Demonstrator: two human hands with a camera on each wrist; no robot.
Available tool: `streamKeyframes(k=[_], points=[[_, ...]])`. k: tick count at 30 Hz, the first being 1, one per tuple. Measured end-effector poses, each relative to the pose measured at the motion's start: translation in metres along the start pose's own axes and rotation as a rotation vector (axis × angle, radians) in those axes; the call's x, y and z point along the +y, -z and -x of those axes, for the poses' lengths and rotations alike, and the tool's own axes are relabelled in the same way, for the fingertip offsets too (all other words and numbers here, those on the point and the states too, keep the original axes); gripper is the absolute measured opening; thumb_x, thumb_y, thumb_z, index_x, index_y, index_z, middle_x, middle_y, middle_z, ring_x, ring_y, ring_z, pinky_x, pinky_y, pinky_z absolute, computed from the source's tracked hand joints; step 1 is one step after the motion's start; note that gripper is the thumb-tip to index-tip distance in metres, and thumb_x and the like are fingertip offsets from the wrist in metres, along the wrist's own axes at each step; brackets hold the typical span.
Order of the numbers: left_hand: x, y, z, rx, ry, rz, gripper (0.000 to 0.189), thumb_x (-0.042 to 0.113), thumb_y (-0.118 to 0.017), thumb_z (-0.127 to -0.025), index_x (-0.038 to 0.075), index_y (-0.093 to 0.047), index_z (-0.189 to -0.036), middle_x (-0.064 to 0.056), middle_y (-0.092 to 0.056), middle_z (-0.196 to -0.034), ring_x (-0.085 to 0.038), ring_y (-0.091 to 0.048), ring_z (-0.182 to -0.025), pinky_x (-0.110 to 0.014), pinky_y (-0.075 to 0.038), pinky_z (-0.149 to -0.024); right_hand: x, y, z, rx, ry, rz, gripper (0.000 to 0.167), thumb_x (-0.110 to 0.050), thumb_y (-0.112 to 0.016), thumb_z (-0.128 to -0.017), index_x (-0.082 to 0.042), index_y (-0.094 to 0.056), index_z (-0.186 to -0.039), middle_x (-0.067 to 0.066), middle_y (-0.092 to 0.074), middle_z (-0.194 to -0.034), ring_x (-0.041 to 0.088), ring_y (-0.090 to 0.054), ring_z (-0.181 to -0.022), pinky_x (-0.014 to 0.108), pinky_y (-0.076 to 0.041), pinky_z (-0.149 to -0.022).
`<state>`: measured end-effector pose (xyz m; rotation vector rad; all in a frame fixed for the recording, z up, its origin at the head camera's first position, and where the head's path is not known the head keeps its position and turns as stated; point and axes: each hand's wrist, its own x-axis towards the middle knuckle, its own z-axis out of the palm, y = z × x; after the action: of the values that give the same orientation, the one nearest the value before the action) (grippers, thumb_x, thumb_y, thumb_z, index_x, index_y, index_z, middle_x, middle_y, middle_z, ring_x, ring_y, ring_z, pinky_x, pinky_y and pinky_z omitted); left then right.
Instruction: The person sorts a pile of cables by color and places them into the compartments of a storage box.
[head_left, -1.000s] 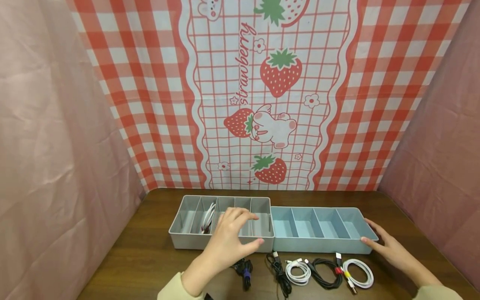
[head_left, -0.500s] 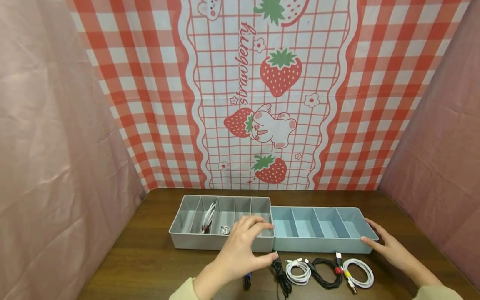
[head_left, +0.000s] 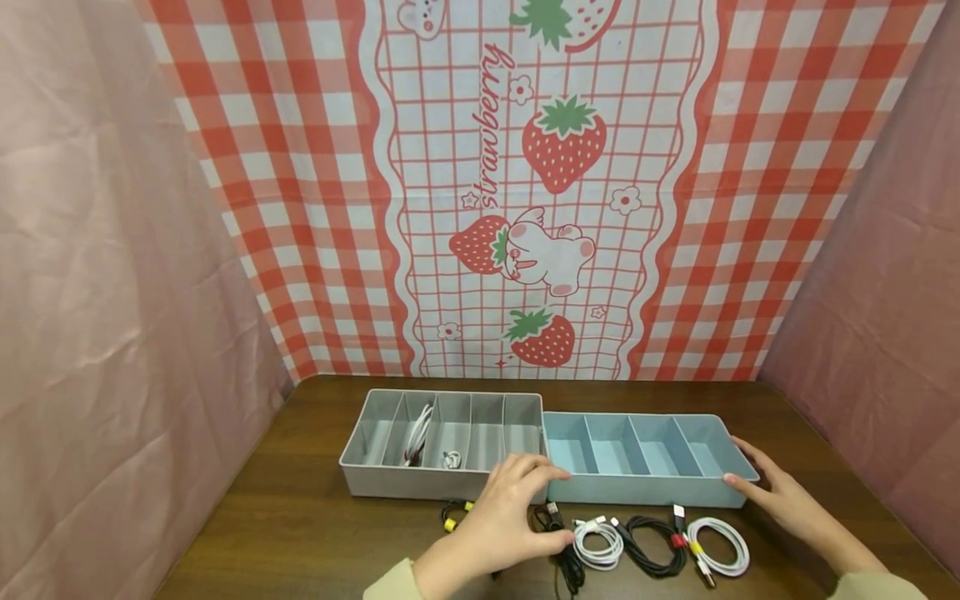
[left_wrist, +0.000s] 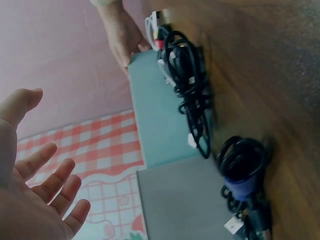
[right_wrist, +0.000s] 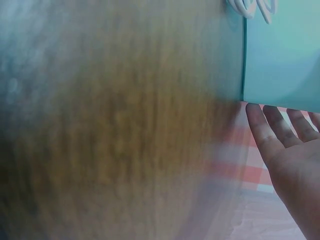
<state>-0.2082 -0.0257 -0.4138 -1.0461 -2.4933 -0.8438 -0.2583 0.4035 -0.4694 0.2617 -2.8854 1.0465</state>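
My left hand (head_left: 504, 518) hovers before the grey divided box (head_left: 405, 483), fingers spread and nothing held. Its thumb appears over the gap between a bundled black cable (head_left: 568, 567) and a coiled white cable (head_left: 597, 546). In the left wrist view, a black cable with a blue tie (left_wrist: 242, 185) lies beyond that hand; the head view mostly hides it. My right hand (head_left: 787, 500) touches the right end of the light blue box (head_left: 645, 492), thumb at the front corner. In the right wrist view its fingers (right_wrist: 260, 125) lie fairly straight along the end wall.
A white cable (head_left: 418, 433) and a small white coil (head_left: 451, 459) lie in grey compartments. On the wooden table (head_left: 262, 508) are a red-tied black cable (head_left: 651, 546), a yellow-tied white cable (head_left: 720, 546) and a yellow-tied dark cable (head_left: 450, 517). A checked cloth (head_left: 315, 250) hangs behind.
My left hand has moved right and nearer the table front, uncovering the small white coil and the yellow-tied dark cable. The right hand has stayed at the blue box.
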Motion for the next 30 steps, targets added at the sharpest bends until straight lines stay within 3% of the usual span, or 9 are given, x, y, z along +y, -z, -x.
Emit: streamKeyframes(k=[1,4,6,11,15,17,21,28,30], points=[[0.0,-0.002,0.0,-0.008,0.006,-0.003,0.062,0.046,-0.076,-0.072,0.027,-0.054,-0.127,0.009,-0.052,-0.125,-0.009,-0.044,-0.117,-0.049,-0.036,-0.1,0.0,0.0,0.0,-0.002,-0.005,-0.003,0.072,-0.029,-0.053,-0.097,0.003,-0.013,-0.148,0.037,-0.026,-0.142,0.053,-0.032,-0.119,0.034,-0.039,-0.091],[-0.001,-0.007,-0.001,-0.026,0.011,-0.018,0.062,0.049,-0.075,-0.073,0.027,-0.055,-0.127,0.009,-0.052,-0.124,-0.01,-0.044,-0.117,-0.047,-0.036,-0.1,-0.001,0.0,0.0,-0.013,-0.003,-0.032,0.073,-0.028,-0.052,-0.097,0.004,-0.011,-0.148,0.039,-0.023,-0.143,0.056,-0.029,-0.12,0.058,-0.033,-0.089],[-0.001,-0.011,-0.002,-0.039,0.011,-0.026,0.061,0.049,-0.074,-0.074,0.027,-0.055,-0.127,0.008,-0.052,-0.123,-0.01,-0.044,-0.116,-0.046,-0.037,-0.1,-0.002,0.0,0.0,-0.017,-0.013,-0.032,0.073,-0.029,-0.052,-0.097,0.003,-0.011,-0.148,0.038,-0.023,-0.144,0.056,-0.029,-0.12,0.059,-0.034,-0.088],[-0.003,-0.02,-0.003,-0.094,0.014,-0.017,0.06,0.05,-0.072,-0.076,0.028,-0.053,-0.128,0.009,-0.052,-0.122,-0.009,-0.044,-0.114,-0.04,-0.037,-0.098,-0.002,0.001,0.0,-0.015,-0.005,0.001,0.072,-0.029,-0.053,-0.097,0.003,-0.013,-0.148,0.036,-0.026,-0.143,0.054,-0.033,-0.12,0.036,-0.04,-0.084],[-0.005,-0.026,-0.006,-0.144,0.026,-0.012,0.062,0.051,-0.072,-0.076,0.028,-0.052,-0.129,0.01,-0.051,-0.121,-0.008,-0.043,-0.113,-0.035,-0.037,-0.096,-0.001,0.002,0.0,-0.008,0.003,0.001,0.072,-0.029,-0.053,-0.097,0.003,-0.014,-0.148,0.036,-0.027,-0.142,0.053,-0.034,-0.119,0.015,-0.035,-0.075],[-0.005,-0.031,-0.007,-0.158,0.022,-0.033,0.063,0.052,-0.072,-0.075,0.027,-0.052,-0.129,0.01,-0.052,-0.122,-0.008,-0.043,-0.113,-0.033,-0.037,-0.095,-0.002,0.002,-0.001,-0.009,0.002,-0.002,0.072,-0.029,-0.053,-0.097,0.003,-0.014,-0.148,0.037,-0.027,-0.142,0.053,-0.034,-0.119,0.016,-0.036,-0.077],[-0.005,-0.041,-0.01,-0.18,-0.001,-0.078,0.062,0.053,-0.072,-0.075,0.025,-0.054,-0.128,0.009,-0.053,-0.122,-0.009,-0.044,-0.113,-0.033,-0.037,-0.095,-0.002,0.001,0.0,-0.015,-0.006,-0.019,0.073,-0.028,-0.052,-0.097,0.004,-0.011,-0.148,0.038,-0.024,-0.143,0.055,-0.032,-0.12,0.047,-0.039,-0.089],[-0.003,-0.053,-0.014,-0.216,-0.037,-0.126,0.06,0.054,-0.074,-0.072,0.026,-0.058,-0.122,0.012,-0.053,-0.114,-0.005,-0.043,-0.103,-0.023,-0.035,-0.086,-0.002,0.001,0.0,-0.016,-0.002,-0.003,0.072,-0.029,-0.052,-0.097,0.003,-0.014,-0.148,0.036,-0.026,-0.143,0.053,-0.034,-0.119,0.04,-0.041,-0.085],[-0.002,-0.057,-0.015,-0.222,-0.041,-0.145,0.06,0.054,-0.075,-0.071,0.025,-0.059,-0.121,0.012,-0.054,-0.112,-0.003,-0.043,-0.099,-0.021,-0.034,-0.083,-0.002,0.0,0.0,-0.022,-0.005,-0.019,0.072,-0.029,-0.052,-0.097,0.004,-0.012,-0.148,0.037,-0.024,-0.143,0.054,-0.032,-0.119,0.054,-0.037,-0.086]])
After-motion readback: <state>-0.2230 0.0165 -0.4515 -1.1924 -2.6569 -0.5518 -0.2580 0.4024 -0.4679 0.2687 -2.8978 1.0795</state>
